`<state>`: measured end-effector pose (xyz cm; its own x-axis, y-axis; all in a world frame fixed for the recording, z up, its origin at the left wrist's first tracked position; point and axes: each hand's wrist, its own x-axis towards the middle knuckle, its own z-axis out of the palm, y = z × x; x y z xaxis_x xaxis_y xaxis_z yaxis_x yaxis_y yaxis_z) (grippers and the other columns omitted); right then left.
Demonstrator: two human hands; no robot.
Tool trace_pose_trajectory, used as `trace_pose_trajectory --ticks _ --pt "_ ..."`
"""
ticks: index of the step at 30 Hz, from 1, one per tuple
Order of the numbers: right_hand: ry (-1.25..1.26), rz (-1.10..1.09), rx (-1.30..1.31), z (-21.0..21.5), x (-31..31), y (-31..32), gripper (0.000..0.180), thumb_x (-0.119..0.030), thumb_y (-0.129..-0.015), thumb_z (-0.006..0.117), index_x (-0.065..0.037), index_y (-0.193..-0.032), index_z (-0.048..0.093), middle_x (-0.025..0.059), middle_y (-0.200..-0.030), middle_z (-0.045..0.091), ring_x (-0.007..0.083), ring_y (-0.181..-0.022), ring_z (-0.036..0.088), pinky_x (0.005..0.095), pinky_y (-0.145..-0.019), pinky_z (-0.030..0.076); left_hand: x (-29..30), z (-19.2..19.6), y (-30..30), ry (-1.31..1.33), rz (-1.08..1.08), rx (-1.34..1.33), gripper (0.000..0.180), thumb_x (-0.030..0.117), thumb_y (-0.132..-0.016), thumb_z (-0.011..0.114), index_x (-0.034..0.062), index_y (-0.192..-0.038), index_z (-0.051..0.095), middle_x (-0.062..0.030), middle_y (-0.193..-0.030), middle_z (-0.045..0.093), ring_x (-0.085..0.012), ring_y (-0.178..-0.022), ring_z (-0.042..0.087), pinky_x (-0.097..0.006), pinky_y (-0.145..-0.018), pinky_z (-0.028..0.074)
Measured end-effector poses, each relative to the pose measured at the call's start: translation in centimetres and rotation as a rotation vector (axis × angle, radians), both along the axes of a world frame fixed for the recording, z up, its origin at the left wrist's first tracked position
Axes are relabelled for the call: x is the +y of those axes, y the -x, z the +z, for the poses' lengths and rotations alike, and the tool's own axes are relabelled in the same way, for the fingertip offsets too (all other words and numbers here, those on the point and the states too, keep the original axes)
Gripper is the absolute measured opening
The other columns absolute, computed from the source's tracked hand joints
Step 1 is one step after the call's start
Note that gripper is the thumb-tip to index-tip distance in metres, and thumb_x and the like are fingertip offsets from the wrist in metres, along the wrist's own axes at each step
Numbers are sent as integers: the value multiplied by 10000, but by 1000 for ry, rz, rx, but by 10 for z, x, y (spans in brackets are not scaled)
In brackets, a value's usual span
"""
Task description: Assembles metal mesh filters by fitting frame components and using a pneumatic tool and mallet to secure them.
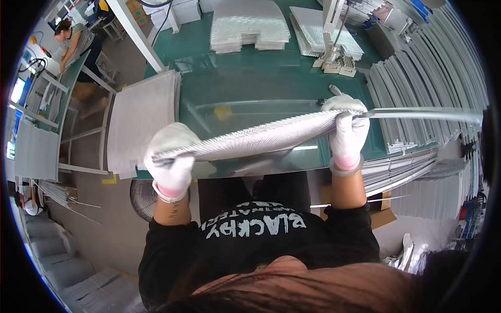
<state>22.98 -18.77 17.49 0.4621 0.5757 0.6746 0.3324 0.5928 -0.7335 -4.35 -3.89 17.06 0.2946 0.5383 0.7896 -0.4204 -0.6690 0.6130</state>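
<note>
Both of my hands wear white gloves and hold up a thin silvery mesh-like sheet [266, 136] above the near edge of the green table. Its left end is gripped by my left hand [172, 156], with the fingers closed around the edge. My right hand [347, 128] pinches the other end, which is a little farther from me. From beside the right fingers, a long thin light-grey metal strip [422, 113] reaches off to the right. Whether that hand also grips the strip, I cannot tell. The sheet is seen nearly edge-on and bows slightly.
A stack of silvery sheets [249, 28] lies at the table's far side, with another stack [313, 34] beside a metal stand [336, 57]. White sheets [141, 122] lie at the left. Many grey metal strips [417, 88] crowd the right. Another person [78, 44] works far left.
</note>
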Motion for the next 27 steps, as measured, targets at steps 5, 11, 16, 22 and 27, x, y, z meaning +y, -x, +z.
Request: trace_pose_trajectory --ticks 5,11,16,22,27 --pt "-42 50 -43 -15 -18 0 292 -254 -957 595 -32 -768 578 119 -774 656 210 -676 611 337 -643 496 -8 9 -2 -119 -95 24 321 235 -896 655 36 -673 537 -70 -537 537 -190 -512 527 -307 -492 407" --pt "-88 281 -118 -37 -70 19 387 -429 -913 639 -71 -766 610 88 -727 658 272 -647 662 376 -600 526 3 -29 29 -305 -806 383 276 224 -870 528 -14 -907 663 -158 -881 661 -323 -779 659 -417 -667 533" --pt "-170 304 -230 -34 -78 41 452 -380 -960 562 -28 -680 515 130 -556 564 233 -411 546 310 -385 427 2 -71 45 -305 -623 889 379 182 -841 585 21 -1185 591 -190 -1233 588 -369 -1118 571 -459 -935 458" --pt "-51 231 -94 -45 -79 28 388 -407 -906 643 -59 -749 574 122 -696 656 265 -613 644 366 -583 504 7 -22 43 -30 -822 649 405 311 -958 484 -27 -1138 616 -189 -1139 636 -372 -1114 596 -480 -972 448" --pt "-35 73 -134 -22 -30 9 296 -295 -916 659 -38 -786 589 126 -711 648 245 -635 619 359 -606 497 16 3 22 -196 -353 82 151 133 -840 704 15 -878 618 -110 -764 651 -248 -666 618 -367 -610 485"
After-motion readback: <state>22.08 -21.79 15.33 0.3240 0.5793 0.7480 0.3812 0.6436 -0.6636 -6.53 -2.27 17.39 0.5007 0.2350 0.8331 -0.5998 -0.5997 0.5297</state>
